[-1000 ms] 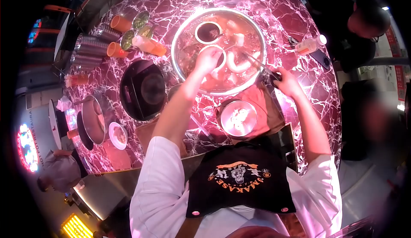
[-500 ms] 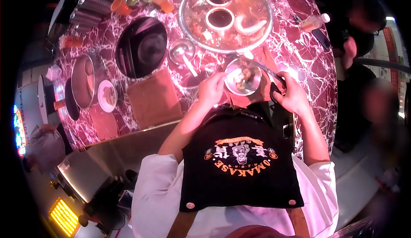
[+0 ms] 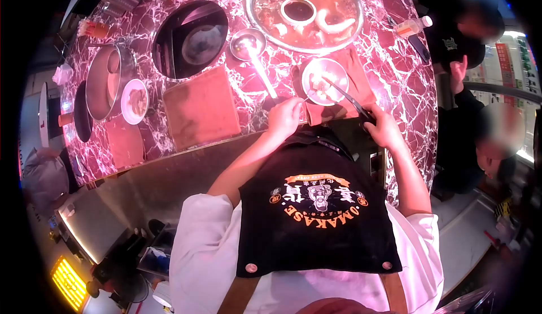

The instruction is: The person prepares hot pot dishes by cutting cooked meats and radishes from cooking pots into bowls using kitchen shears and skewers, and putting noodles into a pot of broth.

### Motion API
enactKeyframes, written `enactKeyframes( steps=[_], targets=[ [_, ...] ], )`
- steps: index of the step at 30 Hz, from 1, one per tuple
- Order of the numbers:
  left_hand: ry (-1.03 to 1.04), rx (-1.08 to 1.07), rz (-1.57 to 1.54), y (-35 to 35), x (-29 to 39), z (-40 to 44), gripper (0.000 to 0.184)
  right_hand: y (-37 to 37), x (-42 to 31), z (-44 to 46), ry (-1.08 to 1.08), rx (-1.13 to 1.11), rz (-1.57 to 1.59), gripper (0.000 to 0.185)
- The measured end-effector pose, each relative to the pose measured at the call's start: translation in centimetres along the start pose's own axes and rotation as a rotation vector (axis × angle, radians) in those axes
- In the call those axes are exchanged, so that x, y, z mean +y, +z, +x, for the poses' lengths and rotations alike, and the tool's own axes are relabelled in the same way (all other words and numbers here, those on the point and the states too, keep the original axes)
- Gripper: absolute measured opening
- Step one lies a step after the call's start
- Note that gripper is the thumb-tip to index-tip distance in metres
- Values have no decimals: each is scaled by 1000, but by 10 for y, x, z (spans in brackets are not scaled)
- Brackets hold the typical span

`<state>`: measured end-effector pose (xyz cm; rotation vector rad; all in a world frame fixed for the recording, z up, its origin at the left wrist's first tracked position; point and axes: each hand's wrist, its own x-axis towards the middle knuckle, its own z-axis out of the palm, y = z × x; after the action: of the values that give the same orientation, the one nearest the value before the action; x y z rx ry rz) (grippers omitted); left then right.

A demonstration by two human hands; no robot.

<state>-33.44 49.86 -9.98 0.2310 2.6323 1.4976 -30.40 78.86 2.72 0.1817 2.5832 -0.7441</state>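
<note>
My right hand (image 3: 384, 126) grips black-handled scissors (image 3: 353, 101), whose blades reach over a metal bowl (image 3: 305, 82) with pale food pieces (image 3: 322, 92) inside. Left of that bowl is my left hand (image 3: 285, 117), its fingers curled together; what they hold, if anything, is hidden. Just above it lies the pale handle (image 3: 262, 75) of a ladle that rests in a small metal bowl (image 3: 240, 54). Behind stands a large round pot (image 3: 316, 50) of reddish broth, with two round containers of dark liquid (image 3: 298, 10) and a curved pale piece of food (image 3: 337, 23).
A black round cooker (image 3: 169, 46), a brown cloth (image 3: 203, 108), a metal pan (image 3: 96, 85) and a white plate of food (image 3: 125, 102) are to the left. On the right are a bottle (image 3: 412, 27) and a phone (image 3: 419, 48). People stand beyond the right edge.
Both hands have come back from the pot to the metal bowl. My left hand has since drawn slightly away from its rim. The view has tilted toward the front edge.
</note>
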Motion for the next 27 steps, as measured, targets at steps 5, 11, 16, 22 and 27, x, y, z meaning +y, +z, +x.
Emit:
enactKeyframes(
  steps=[5,11,16,22,27],
  targets=[
    [-20,-4,11,4,-2,-3,21,-9,-15,-20,89,-9,52,50],
    [40,3,23,8,4,-2,20,20,-19,-5,24,82,-242,57],
    [-39,-12,33,11,-1,-8,20,26,-1,-5,-7,56,-127,46],
    [-122,-9,-75,11,-5,-4,21,-13,-6,-35,62,37,-75,51],
    [-87,-67,-15,9,5,-1,21,-1,-5,-13,73,-19,-114,59]
  ],
)
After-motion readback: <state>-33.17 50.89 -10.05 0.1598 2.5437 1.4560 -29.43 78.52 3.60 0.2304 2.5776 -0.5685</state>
